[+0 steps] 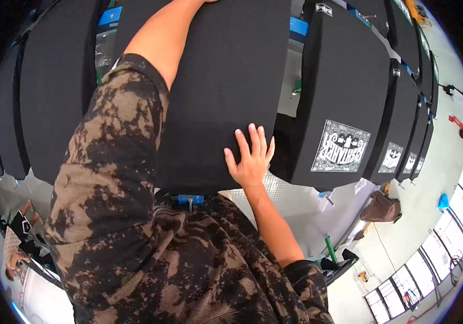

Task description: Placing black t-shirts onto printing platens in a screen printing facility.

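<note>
Long, flat supports in a row across the frame, surfaces hidden under cloth; blue bracket [191, 200] shows at the near end of the middle one. Centre black cloth [226, 92] lies smooth over that support, plain black cloth [58, 97] over another at upper left. Right of centre, print-bearing black cloth [341, 146]; more alike toward right rim.

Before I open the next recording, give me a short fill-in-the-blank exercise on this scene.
The left hand is mostly cut off by the picture's ____ edge.
The cloth under the right hand is coloured ____.
The largest print lies to the ____ of the right hand.

Missing words: top; black; right.
</note>
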`<state>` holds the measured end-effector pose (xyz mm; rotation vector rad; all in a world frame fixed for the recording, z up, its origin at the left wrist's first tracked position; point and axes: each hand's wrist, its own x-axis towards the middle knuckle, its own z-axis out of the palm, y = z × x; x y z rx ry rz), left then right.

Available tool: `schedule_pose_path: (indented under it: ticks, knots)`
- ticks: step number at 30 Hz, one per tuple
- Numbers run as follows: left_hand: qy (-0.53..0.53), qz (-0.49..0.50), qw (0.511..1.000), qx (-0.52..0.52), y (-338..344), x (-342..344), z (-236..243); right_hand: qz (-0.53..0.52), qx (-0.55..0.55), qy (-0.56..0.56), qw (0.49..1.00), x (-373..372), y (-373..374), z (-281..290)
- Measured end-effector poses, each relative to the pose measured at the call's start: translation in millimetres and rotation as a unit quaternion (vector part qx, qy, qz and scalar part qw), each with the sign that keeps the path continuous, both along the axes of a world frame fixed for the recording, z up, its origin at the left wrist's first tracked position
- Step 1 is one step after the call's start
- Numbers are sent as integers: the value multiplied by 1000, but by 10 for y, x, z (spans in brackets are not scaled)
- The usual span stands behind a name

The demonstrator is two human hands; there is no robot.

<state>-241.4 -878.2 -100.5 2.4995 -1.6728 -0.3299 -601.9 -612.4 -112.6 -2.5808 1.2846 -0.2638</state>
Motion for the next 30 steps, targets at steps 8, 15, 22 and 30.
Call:
schedule_pose_path:
  ticks: [8, 15, 22, 30]
  knots:
    - [-49, -70, 990, -111, 935, -491, -255, -10, -18, -19, 1000, 9, 25, -62]
    - [-87, -195, 967, -138, 2870, -1421, -335, -2, -84, -49, 995, -17, 34, -139]
    - [-53, -242, 965, -90, 4456, -1877, -281, 151, -46, -87, 984, -330, 845, -236]
    - [90, -200, 966, -135, 4885, -1887, -169, 187, -36, -137, 972, -216, 1234, -298]
